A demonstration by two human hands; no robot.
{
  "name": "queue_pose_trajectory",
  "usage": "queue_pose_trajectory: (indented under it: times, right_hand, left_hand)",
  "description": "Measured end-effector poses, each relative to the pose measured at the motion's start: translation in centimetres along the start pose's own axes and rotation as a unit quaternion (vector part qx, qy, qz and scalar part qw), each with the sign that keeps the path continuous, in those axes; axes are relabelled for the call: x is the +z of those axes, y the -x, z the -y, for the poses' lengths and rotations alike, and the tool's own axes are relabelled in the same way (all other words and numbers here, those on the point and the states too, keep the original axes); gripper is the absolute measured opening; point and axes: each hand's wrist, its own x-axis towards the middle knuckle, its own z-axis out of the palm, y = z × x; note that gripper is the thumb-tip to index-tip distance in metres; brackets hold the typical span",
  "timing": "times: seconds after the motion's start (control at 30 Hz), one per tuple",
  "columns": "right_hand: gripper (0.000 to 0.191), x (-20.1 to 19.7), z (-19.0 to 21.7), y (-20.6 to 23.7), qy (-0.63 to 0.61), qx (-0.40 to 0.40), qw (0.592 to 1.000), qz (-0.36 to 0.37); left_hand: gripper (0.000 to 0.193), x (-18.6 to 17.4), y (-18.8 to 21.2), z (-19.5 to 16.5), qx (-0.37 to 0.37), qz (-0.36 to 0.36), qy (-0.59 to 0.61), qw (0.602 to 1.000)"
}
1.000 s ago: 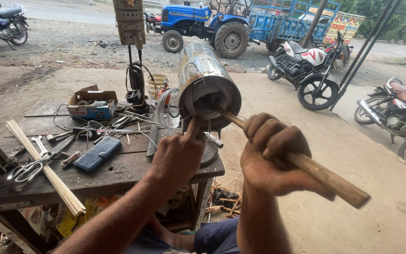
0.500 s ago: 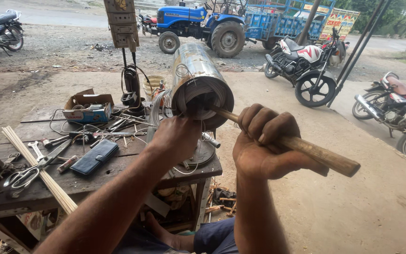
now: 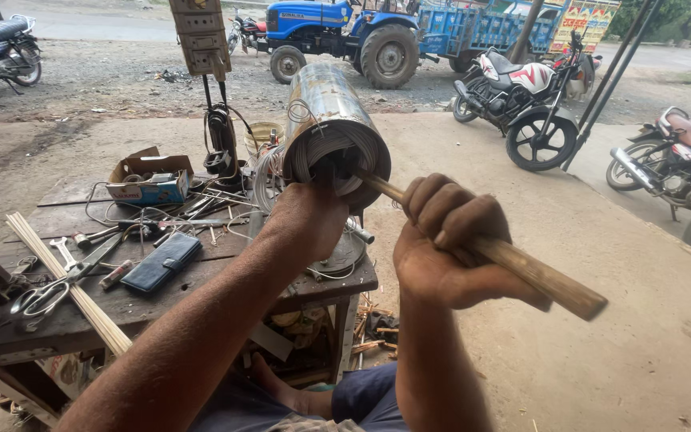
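Note:
A shiny metal cylinder [image 3: 329, 100] with wire windings at its open end rests tilted on the wooden workbench [image 3: 65, 324]. My left hand [image 3: 309, 220] presses against the windings at the cylinder's mouth, fingers hidden inside. My right hand [image 3: 449, 244] is closed around a wooden handle [image 3: 537, 276] whose far end reaches into the cylinder's opening.
Scissors [image 3: 37, 300], a wrench [image 3: 65, 252], a dark wallet-like case [image 3: 161, 262], long pale sticks [image 3: 65, 288], a small cardboard box [image 3: 149, 180] and loose wires lie on the bench. Parked motorcycles [image 3: 521, 100] and a blue tractor [image 3: 337, 36] stand beyond.
My right hand and the wooden handle have shifted slightly left and up toward the cylinder. My left hand stays at the windings.

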Motion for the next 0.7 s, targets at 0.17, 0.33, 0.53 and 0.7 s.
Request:
queue_pose_trajectory:
  times: [0.17, 0.33, 0.53, 0.7]
  right_hand:
    - [0.087, 0.4, -0.6, 0.0, -0.009, 0.037, 0.999, 0.009]
    - [0.085, -0.3, -2.1, 0.5, 0.005, 0.035, 0.999, -0.013]
    - [0.081, -0.8, -8.8, 1.1, 0.042, 0.033, 0.999, 0.006]
    - [0.081, -1.2, -12.2, 1.6, 0.064, 0.062, 0.996, 0.010]
  left_hand:
    - [0.025, 0.1, 0.0, -0.1, 0.004, -0.001, -0.020, 1.000]
    - [0.057, 0.1, 0.1, -0.5, -0.073, 0.017, 0.069, 0.995]
    - [0.033, 0.4, 0.2, 0.5, -0.016, 0.045, -0.007, 0.999]
    - [0.036, 1.2, 0.2, 1.0, 0.009, 0.012, 0.001, 1.000]
